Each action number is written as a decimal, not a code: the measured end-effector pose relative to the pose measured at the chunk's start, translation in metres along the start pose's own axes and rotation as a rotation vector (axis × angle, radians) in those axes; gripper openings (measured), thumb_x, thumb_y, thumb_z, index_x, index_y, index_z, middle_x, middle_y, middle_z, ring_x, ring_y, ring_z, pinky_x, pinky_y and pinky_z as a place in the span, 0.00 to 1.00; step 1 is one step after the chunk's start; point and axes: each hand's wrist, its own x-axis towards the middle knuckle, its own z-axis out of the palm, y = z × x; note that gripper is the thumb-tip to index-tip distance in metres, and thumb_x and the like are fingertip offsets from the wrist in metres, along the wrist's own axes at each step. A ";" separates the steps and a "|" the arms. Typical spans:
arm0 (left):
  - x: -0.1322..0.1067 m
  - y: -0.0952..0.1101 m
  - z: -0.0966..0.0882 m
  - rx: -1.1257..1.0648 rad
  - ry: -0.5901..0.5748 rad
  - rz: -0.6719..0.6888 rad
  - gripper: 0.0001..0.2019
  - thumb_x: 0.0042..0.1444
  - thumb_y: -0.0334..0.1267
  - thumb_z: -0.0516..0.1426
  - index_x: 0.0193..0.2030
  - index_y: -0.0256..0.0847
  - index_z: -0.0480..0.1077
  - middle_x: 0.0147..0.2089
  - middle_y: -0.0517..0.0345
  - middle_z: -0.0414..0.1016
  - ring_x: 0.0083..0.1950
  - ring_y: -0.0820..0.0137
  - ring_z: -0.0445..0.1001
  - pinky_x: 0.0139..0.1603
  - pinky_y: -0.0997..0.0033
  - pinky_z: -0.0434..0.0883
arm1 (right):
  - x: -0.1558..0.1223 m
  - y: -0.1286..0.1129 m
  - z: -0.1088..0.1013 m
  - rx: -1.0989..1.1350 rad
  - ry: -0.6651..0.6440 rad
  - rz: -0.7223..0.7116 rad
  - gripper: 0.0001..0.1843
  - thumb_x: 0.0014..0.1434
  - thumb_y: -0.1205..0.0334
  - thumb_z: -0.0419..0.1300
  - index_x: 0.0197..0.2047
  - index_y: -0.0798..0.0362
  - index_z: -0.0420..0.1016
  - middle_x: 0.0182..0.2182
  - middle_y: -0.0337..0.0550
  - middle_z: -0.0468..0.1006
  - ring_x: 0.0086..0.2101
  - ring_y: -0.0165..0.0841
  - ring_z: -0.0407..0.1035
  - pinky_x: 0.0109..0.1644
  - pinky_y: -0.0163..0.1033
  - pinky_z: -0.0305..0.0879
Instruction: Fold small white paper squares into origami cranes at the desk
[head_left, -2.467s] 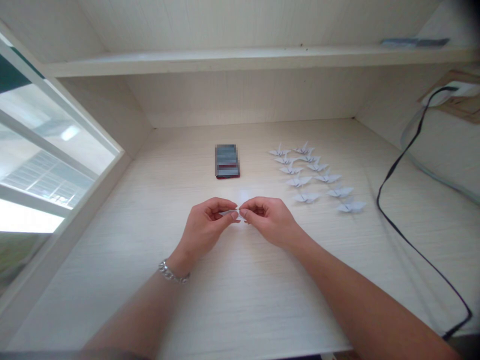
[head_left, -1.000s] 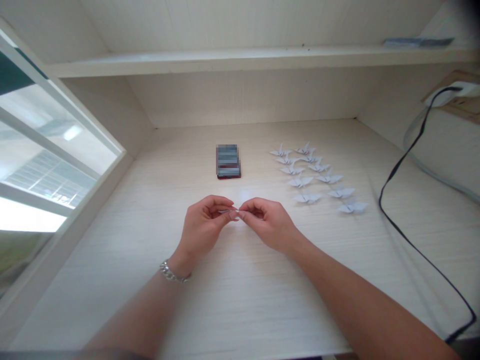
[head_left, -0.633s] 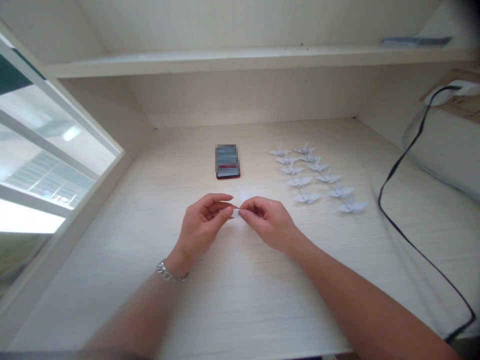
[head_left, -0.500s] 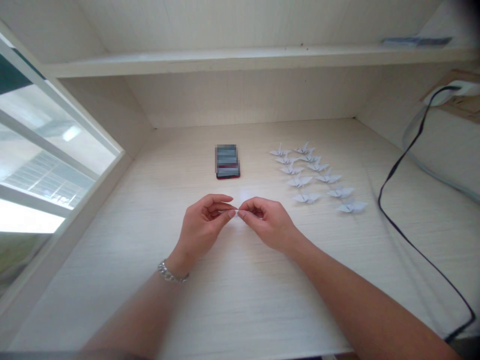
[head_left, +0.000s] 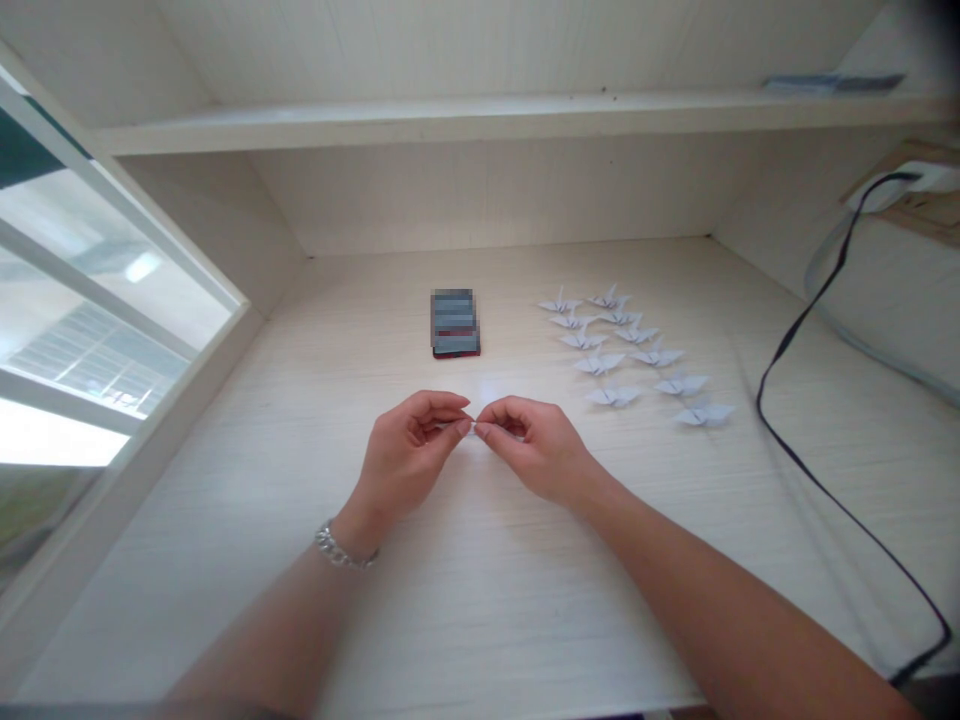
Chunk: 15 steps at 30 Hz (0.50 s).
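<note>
My left hand [head_left: 417,440] and my right hand [head_left: 531,440] meet fingertip to fingertip over the middle of the desk. Between them they pinch a small piece of white paper [head_left: 473,428], mostly covered by the fingers, so its folded shape cannot be made out. Both thumbs press against the index fingers. A silver chain bracelet [head_left: 339,548] circles my left wrist. To the right of my hands, several white paper cranes stand in two slanting rows; the nearest crane [head_left: 705,414] has its wings spread, and another crane [head_left: 613,396] lies closest to my right hand.
A dark, blurred-out flat object with a red edge [head_left: 455,325] rests beyond my hands. Along the right runs a black cable [head_left: 810,478] to a wall socket [head_left: 919,190]. A shelf [head_left: 480,122] spans above the desk [head_left: 225,480]; a window [head_left: 82,300] is at left.
My fingers have shifted very slightly at the paper, and less of its white shows now. The cranes and the other things stay where they were.
</note>
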 end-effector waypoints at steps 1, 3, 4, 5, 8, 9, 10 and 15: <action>0.000 0.000 -0.001 0.009 -0.005 0.001 0.10 0.49 0.33 0.59 0.40 0.36 0.70 0.35 0.53 0.77 0.37 0.70 0.76 0.39 0.72 0.72 | 0.000 0.000 0.000 -0.007 0.000 0.004 0.06 0.56 0.64 0.55 0.32 0.54 0.73 0.25 0.37 0.73 0.26 0.26 0.63 0.29 0.32 0.58; 0.001 0.000 -0.002 0.031 -0.022 0.009 0.09 0.51 0.32 0.58 0.41 0.36 0.69 0.36 0.53 0.76 0.38 0.70 0.76 0.40 0.72 0.72 | 0.000 -0.001 0.000 -0.014 -0.002 0.013 0.06 0.55 0.64 0.55 0.31 0.54 0.73 0.24 0.36 0.73 0.25 0.26 0.62 0.28 0.32 0.57; 0.001 0.001 -0.002 0.047 -0.030 0.018 0.09 0.52 0.32 0.57 0.41 0.36 0.69 0.37 0.53 0.76 0.39 0.70 0.76 0.41 0.72 0.72 | 0.000 -0.001 -0.001 -0.014 -0.003 0.017 0.06 0.56 0.64 0.55 0.31 0.54 0.73 0.24 0.36 0.73 0.25 0.25 0.62 0.28 0.32 0.56; 0.000 0.001 -0.003 0.064 -0.040 0.027 0.09 0.53 0.32 0.56 0.42 0.36 0.69 0.38 0.52 0.76 0.39 0.70 0.75 0.42 0.72 0.72 | 0.000 0.000 -0.001 -0.012 -0.005 0.018 0.06 0.56 0.64 0.55 0.31 0.54 0.73 0.24 0.36 0.73 0.25 0.25 0.62 0.28 0.32 0.56; 0.000 0.002 -0.003 0.110 -0.060 0.055 0.10 0.52 0.33 0.57 0.42 0.37 0.69 0.38 0.53 0.76 0.40 0.69 0.75 0.42 0.71 0.72 | 0.000 0.001 0.000 -0.008 -0.015 0.016 0.06 0.56 0.64 0.55 0.32 0.54 0.73 0.25 0.36 0.73 0.26 0.26 0.63 0.29 0.32 0.57; -0.001 0.001 -0.002 0.130 -0.060 0.059 0.11 0.51 0.34 0.58 0.42 0.37 0.69 0.38 0.53 0.76 0.39 0.69 0.75 0.41 0.71 0.72 | 0.000 0.001 0.000 -0.012 -0.017 0.012 0.07 0.56 0.64 0.55 0.32 0.54 0.73 0.25 0.37 0.73 0.26 0.26 0.63 0.29 0.32 0.57; -0.001 0.001 -0.002 0.149 -0.058 0.060 0.10 0.50 0.34 0.58 0.41 0.38 0.70 0.37 0.53 0.76 0.38 0.69 0.75 0.41 0.70 0.72 | -0.001 0.002 0.000 -0.019 -0.021 0.008 0.07 0.56 0.64 0.54 0.32 0.54 0.73 0.26 0.37 0.74 0.26 0.26 0.63 0.29 0.32 0.57; -0.001 0.000 -0.005 0.174 -0.068 0.063 0.09 0.51 0.33 0.57 0.40 0.38 0.69 0.37 0.53 0.76 0.38 0.68 0.76 0.40 0.70 0.73 | -0.001 0.001 0.000 -0.031 -0.034 0.005 0.07 0.56 0.64 0.55 0.32 0.54 0.73 0.25 0.37 0.73 0.26 0.26 0.63 0.28 0.32 0.56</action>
